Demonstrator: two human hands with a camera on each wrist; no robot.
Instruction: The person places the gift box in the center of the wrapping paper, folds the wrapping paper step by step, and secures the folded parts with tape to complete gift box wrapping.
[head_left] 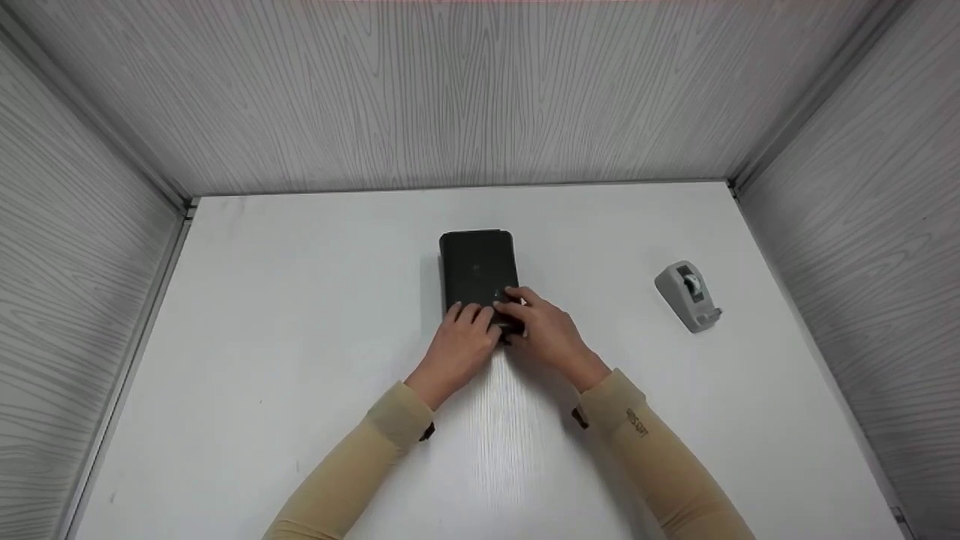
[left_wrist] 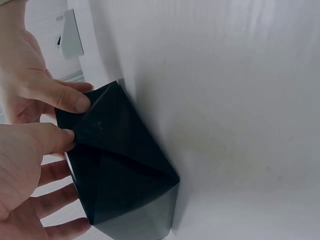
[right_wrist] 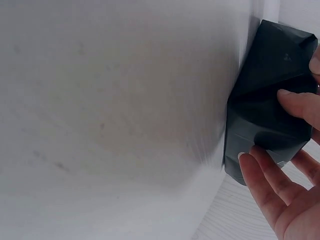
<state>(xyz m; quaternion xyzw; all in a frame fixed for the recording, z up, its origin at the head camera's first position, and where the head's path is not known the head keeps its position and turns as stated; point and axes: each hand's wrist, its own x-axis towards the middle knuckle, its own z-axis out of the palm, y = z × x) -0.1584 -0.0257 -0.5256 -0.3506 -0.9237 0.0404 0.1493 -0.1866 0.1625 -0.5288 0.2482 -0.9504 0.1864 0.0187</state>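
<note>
A box wrapped in black paper [head_left: 478,266] lies on the white table in the head view. Its near end shows folded triangular paper flaps [left_wrist: 130,127] in the left wrist view. My left hand [head_left: 459,349] grips the near left edge, fingers on top and thumb against the folded end. From the right, my right hand [head_left: 556,335] holds the near right corner. In the right wrist view its thumb presses the end fold while two fingertips [right_wrist: 245,160] touch the wrapped side.
A grey tape dispenser [head_left: 686,296] with a roll of tape stands to the right on the white table [head_left: 300,300]. Grey wood-grain panels [head_left: 465,97] close off the back and both sides.
</note>
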